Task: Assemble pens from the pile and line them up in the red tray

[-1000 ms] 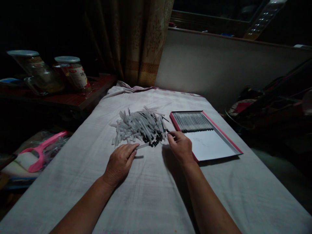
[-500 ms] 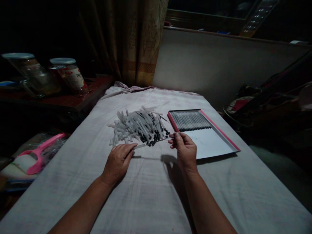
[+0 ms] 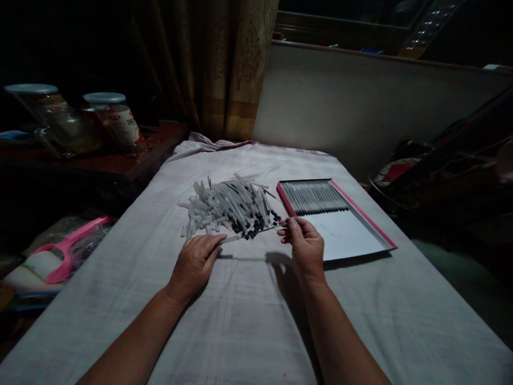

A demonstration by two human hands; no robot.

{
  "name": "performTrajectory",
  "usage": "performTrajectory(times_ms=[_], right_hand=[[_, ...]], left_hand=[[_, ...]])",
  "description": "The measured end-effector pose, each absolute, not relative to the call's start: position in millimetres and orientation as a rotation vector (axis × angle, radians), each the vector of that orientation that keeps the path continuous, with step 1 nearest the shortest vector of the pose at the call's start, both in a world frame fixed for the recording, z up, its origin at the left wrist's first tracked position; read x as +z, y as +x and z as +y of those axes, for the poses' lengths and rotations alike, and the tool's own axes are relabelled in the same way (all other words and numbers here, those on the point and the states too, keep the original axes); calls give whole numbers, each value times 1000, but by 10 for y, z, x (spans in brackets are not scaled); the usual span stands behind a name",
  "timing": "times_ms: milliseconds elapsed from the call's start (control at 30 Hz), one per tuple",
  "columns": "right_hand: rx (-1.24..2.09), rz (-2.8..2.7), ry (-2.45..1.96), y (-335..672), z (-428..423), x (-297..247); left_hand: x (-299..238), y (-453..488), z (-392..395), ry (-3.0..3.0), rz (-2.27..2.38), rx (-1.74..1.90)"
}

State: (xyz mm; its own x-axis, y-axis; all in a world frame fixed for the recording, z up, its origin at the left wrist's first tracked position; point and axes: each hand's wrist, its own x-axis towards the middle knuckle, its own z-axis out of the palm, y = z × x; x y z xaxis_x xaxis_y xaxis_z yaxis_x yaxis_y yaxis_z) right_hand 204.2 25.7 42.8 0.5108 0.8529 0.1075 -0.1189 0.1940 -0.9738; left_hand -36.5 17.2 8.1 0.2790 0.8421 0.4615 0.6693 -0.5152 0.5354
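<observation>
Our left hand (image 3: 195,263) pinches a clear tube (image 3: 231,239) by the pile (image 3: 228,206); our right hand (image 3: 306,245) pinches a second tube (image 3: 269,229) beside the tray (image 3: 352,235). We cannot read the jar label (image 3: 124,126).

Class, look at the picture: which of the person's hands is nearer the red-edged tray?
Right. The right hand is at the red-edged tray's left edge, fingers pinching a thin pen. The left hand lies farther left, below the loose pile.
</observation>
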Motion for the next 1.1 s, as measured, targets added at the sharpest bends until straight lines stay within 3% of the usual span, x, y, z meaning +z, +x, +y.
performTrajectory(times_ms=[633, 900, 1100], right_hand=[[786, -726, -1178, 2096, 262, 440], [948, -1197, -1238, 1822, 196, 200], [509, -1730, -1492, 1801, 231, 87]], left_hand=[[47, -389, 179, 2537, 1383, 1110], [95, -349, 135, 2568, 1349, 1077], [100, -334, 130, 2558, 1435, 1123]])
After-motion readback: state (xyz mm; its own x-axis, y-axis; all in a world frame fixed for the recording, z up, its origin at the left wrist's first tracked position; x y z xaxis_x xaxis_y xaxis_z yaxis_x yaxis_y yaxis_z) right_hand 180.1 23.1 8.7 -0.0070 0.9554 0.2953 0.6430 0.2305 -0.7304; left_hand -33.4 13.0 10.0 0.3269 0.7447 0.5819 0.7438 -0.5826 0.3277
